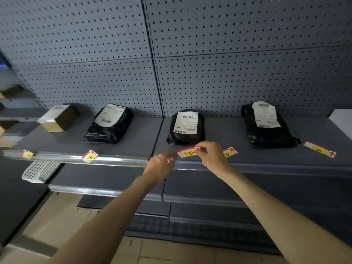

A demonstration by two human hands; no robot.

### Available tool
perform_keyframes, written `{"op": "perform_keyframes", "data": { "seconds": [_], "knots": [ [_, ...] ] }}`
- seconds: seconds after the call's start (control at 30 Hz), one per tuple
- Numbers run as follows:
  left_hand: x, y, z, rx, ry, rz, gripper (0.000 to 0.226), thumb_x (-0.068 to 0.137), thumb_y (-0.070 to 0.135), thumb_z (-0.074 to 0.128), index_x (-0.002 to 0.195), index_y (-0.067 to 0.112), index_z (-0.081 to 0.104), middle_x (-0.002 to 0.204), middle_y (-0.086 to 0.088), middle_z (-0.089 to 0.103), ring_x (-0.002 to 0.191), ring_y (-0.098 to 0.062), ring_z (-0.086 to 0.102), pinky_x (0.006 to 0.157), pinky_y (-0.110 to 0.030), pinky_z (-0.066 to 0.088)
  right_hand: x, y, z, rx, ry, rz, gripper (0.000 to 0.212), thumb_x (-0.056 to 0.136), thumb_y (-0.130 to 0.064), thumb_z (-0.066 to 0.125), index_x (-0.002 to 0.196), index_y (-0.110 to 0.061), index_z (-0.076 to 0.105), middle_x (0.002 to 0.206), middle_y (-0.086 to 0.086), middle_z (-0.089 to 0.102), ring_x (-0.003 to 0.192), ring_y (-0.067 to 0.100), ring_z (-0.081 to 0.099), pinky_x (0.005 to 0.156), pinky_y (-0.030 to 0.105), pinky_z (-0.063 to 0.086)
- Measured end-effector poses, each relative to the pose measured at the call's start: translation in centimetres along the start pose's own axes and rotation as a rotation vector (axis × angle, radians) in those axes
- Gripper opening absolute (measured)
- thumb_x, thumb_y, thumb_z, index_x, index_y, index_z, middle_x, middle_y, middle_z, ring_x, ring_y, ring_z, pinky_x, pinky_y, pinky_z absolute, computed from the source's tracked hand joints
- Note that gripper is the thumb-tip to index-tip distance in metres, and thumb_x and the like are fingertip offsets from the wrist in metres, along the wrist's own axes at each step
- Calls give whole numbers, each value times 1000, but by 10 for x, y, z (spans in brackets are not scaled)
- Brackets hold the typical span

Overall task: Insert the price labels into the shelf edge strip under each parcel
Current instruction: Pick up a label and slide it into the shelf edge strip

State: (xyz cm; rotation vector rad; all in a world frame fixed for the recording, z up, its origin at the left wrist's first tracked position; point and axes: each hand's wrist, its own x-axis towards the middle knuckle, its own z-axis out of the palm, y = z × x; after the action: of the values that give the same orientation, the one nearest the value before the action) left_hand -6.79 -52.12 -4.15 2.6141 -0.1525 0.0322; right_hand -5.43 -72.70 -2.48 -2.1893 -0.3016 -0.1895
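Three black parcels with white shipping slips lie on the grey shelf: left parcel (110,123), middle parcel (186,127), right parcel (266,126). A small brown box (59,117) stands at the far left. My right hand (211,156) pinches the right end of the red-and-yellow label "C" (187,153) in front of the middle parcel. My left hand (161,166) is blurred, fingers curled at the shelf edge strip (114,161) by the label's left end. Label "D" (230,152) and label "E" (320,149) lie flat on the shelf. Two labels (90,156) (27,154) stick out of the strip at left.
A pegboard back wall (190,63) rises behind the shelf. Lower shelves (190,199) step out below my arms. A white perforated basket (38,171) hangs under the shelf at left. More boxes (9,111) sit on the neighbouring rack at far left.
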Motion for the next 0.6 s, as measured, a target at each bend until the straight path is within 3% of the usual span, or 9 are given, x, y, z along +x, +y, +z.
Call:
{"op": "perform_keyframes", "data": {
  "seconds": [0.13, 0.27, 0.43, 0.6],
  "knots": [
    [-10, -3, 12, 127, 86, 157, 30, 88, 8, 53, 114, 17, 63, 117, -6, 65, 106, -28, 58, 90, -40, 48, -5, 3, 7, -46, -6, 13, 13, 93, -8, 59, 90, -4, 71, 80, 7, 67, 58, 10, 54, 60, 39, 48],
    [-12, -4, 21, 273, 88, 192, 32, 92, 15, 48, 121, 16, 61, 128, -1, 56, 113, -25, 50, 98, -40, 42, -6, 6, 11, -56, 19, 15, 13, 92, -8, 59, 89, -4, 71, 80, 7, 67, 64, 15, 57, 60, 37, 49],
    [-14, -5, 24, 347, 103, 245, 36, 91, 15, 48, 126, 16, 58, 128, -1, 55, 115, -24, 49, 100, -40, 41, -5, 8, 19, -71, 35, 18, 13, 92, -8, 59, 89, -4, 71, 82, 8, 67, 69, 19, 60, 62, 38, 50],
    [-14, -4, 21, 286, 129, 237, 29, 90, 13, 51, 116, 13, 64, 118, -4, 60, 107, -25, 52, 95, -40, 44, -1, 6, 31, -106, -2, -1, 11, 92, -9, 60, 90, -7, 71, 84, 6, 65, 73, 18, 59, 63, 32, 47]
  ]
}}
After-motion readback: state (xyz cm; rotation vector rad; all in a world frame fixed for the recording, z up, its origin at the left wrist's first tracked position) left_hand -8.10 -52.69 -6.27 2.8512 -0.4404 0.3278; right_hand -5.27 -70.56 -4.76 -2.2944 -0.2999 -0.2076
